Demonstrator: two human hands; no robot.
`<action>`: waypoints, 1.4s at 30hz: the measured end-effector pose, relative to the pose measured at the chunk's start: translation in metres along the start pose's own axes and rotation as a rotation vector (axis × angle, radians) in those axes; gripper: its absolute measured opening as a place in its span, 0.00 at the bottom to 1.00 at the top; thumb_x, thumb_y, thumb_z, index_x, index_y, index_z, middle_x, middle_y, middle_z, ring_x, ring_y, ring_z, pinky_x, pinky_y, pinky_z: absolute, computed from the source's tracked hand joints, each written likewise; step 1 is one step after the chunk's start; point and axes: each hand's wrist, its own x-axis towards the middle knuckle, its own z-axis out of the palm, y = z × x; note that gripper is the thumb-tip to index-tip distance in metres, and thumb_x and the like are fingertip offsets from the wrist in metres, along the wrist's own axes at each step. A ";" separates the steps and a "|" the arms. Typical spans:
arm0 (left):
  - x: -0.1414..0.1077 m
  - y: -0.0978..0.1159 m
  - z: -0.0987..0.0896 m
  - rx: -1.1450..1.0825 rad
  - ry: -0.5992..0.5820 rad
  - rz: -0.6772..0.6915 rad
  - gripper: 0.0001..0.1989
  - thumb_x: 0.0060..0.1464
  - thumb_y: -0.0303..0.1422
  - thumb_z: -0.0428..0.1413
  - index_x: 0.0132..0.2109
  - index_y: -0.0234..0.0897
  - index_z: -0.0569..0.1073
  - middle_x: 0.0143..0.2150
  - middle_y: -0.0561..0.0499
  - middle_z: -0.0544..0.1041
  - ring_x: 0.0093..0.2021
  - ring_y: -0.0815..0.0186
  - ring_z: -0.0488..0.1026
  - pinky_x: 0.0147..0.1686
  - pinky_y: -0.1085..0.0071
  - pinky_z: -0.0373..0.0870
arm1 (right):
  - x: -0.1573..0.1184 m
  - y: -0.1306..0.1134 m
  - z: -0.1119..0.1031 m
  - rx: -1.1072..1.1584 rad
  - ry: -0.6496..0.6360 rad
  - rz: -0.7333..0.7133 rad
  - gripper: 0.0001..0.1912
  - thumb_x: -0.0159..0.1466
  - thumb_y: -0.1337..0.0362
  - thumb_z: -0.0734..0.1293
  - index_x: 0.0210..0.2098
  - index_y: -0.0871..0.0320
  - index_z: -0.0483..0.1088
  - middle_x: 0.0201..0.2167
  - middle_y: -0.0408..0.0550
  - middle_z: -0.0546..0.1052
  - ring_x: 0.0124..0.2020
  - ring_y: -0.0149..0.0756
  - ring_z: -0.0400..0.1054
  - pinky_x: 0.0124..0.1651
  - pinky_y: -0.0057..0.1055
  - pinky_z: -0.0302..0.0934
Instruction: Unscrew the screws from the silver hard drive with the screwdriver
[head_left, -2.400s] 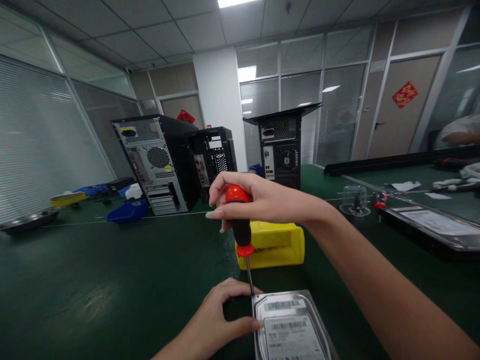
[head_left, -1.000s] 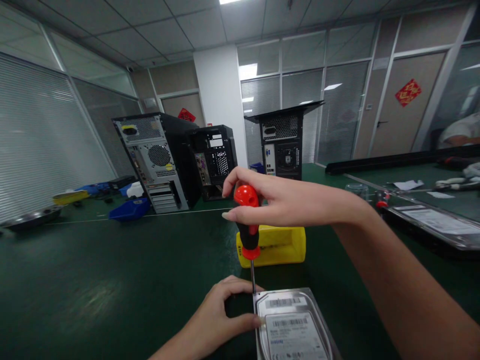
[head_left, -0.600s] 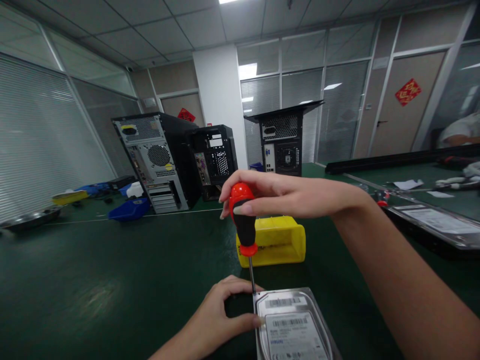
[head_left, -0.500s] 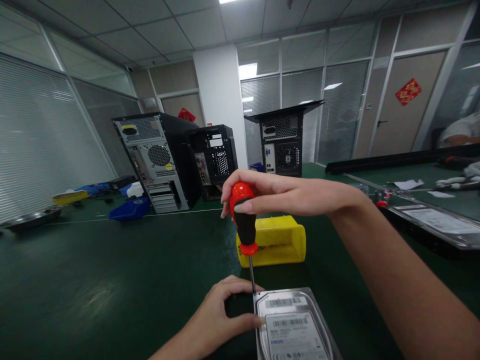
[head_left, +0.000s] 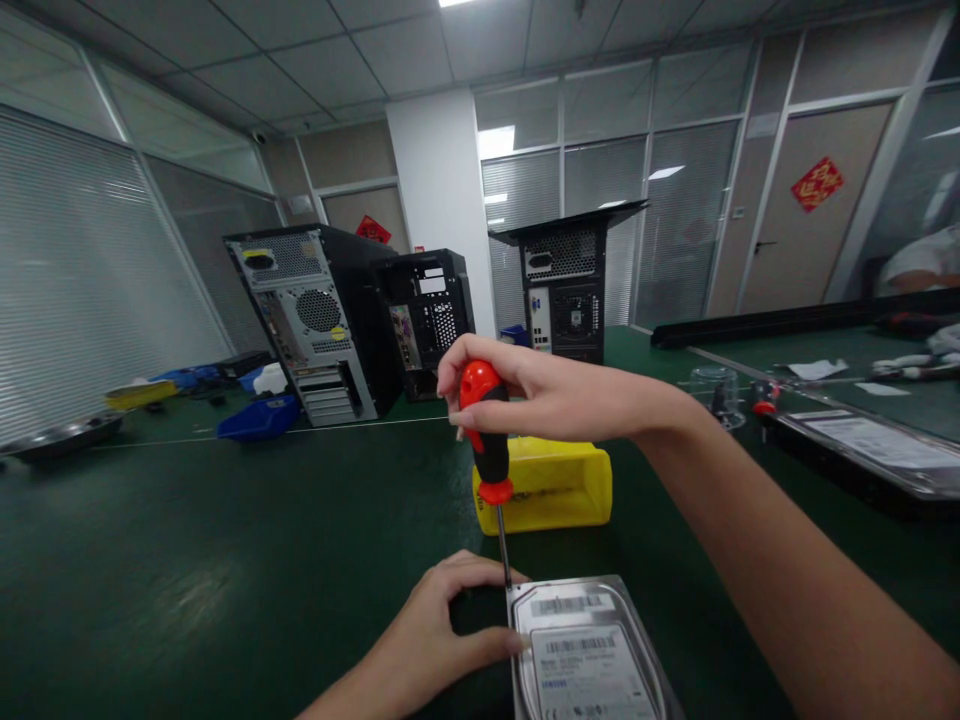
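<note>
A silver hard drive (head_left: 585,640) with white labels lies label up at the lower middle, its near end cut off by the picture's edge. My left hand (head_left: 442,620) grips its left side, thumb on the top face and fingers at the far edge. Above it, my right hand (head_left: 525,395) is wrapped round the red and black handle of a screwdriver (head_left: 493,455). The screwdriver stands nearly upright, its tip at the drive's far left corner. Any screw under the tip is too small to make out.
Just behind the drive, a yellow bin (head_left: 562,490) lies on the green table (head_left: 225,580). Computer cases (head_left: 319,320) stand at the back. A blue bin (head_left: 259,418) is left; a clear cup (head_left: 716,392) and another hard drive (head_left: 885,440) are right. A person's arm (head_left: 922,265) shows far right.
My right hand and wrist have shifted slightly left, with the fingers turned round the screwdriver's handle. The handle leans a little more left. My left hand and the hard drive stay put.
</note>
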 end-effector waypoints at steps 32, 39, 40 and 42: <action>-0.001 0.002 -0.001 0.005 -0.001 -0.009 0.23 0.47 0.45 0.67 0.49 0.43 0.80 0.50 0.49 0.78 0.53 0.55 0.72 0.57 0.61 0.64 | 0.002 -0.001 0.007 -0.322 0.134 -0.036 0.14 0.69 0.53 0.61 0.36 0.57 0.66 0.32 0.42 0.70 0.32 0.33 0.64 0.35 0.31 0.56; 0.000 -0.002 0.001 -0.003 0.014 0.001 0.23 0.47 0.46 0.67 0.49 0.43 0.80 0.49 0.49 0.79 0.52 0.54 0.73 0.57 0.61 0.64 | 0.000 -0.004 0.003 -0.278 0.070 -0.103 0.08 0.69 0.59 0.63 0.43 0.58 0.66 0.40 0.43 0.72 0.41 0.34 0.67 0.43 0.32 0.61; -0.001 -0.002 0.001 -0.002 0.014 -0.002 0.23 0.47 0.46 0.67 0.49 0.43 0.80 0.50 0.49 0.78 0.53 0.55 0.73 0.57 0.61 0.64 | 0.001 -0.004 0.004 -0.282 0.071 -0.115 0.10 0.69 0.57 0.64 0.43 0.58 0.67 0.40 0.44 0.72 0.41 0.35 0.67 0.43 0.32 0.61; -0.001 -0.001 0.000 -0.001 0.009 -0.004 0.23 0.47 0.45 0.67 0.50 0.43 0.80 0.50 0.49 0.78 0.53 0.55 0.73 0.57 0.61 0.64 | 0.002 -0.004 0.004 -0.293 0.085 -0.140 0.13 0.68 0.54 0.65 0.41 0.59 0.68 0.38 0.43 0.73 0.39 0.34 0.68 0.41 0.31 0.61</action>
